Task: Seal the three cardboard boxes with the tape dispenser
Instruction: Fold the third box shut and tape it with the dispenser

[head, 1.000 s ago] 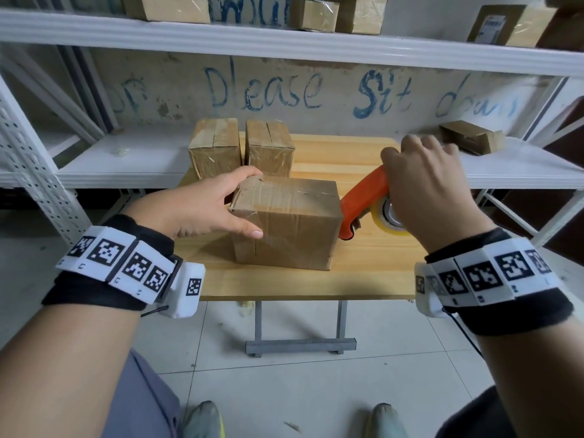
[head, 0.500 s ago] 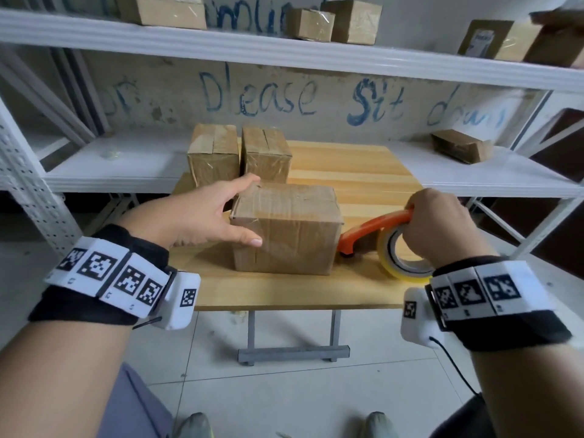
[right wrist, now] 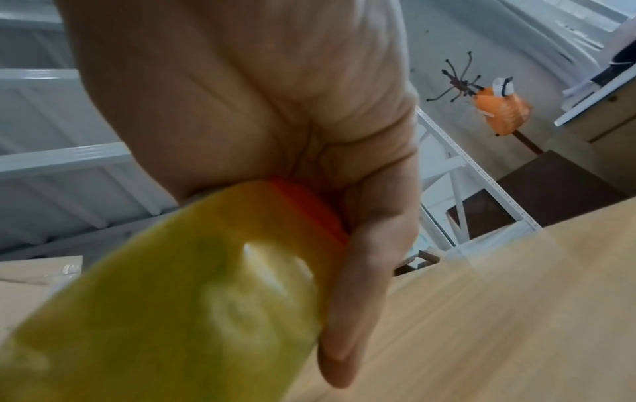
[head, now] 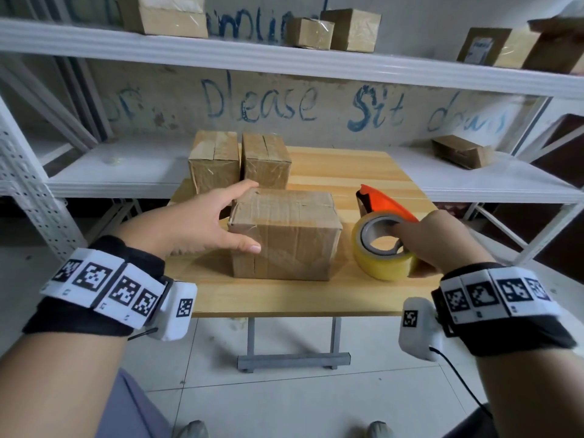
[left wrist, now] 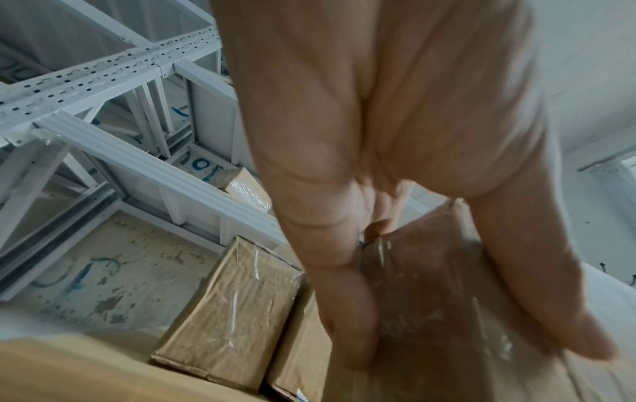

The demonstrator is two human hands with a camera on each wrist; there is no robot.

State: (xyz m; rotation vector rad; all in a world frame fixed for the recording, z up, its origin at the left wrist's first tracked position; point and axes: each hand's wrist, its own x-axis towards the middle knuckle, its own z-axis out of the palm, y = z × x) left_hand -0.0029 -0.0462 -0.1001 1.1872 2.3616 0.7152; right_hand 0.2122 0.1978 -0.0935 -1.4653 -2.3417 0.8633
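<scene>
Tape dispenser (head: pixel 379 268) swung clear of taped box (head: pixel 284 232)

Soft, even light fills all 3 views; in the head view the brown taped cardboard box (head: pixel 286 238) held by the left hand (head: pixel 202 226) throws a faint shadow on the pale wooden tabletop (head: pixel 284 295) below the grip; white metal shelf rails (head: pixel 284 63) bow toward the edges; at the left wrist the fingers (left wrist: pixel 344 312) blur and clear tape (left wrist: pixel 380 251) glints beside them; at the right wrist the yellow tape roll (right wrist: pixel 165 312) in the right hand (right wrist: pixel 258 108) is out of focus, the wood past the grip streaked.
</scene>
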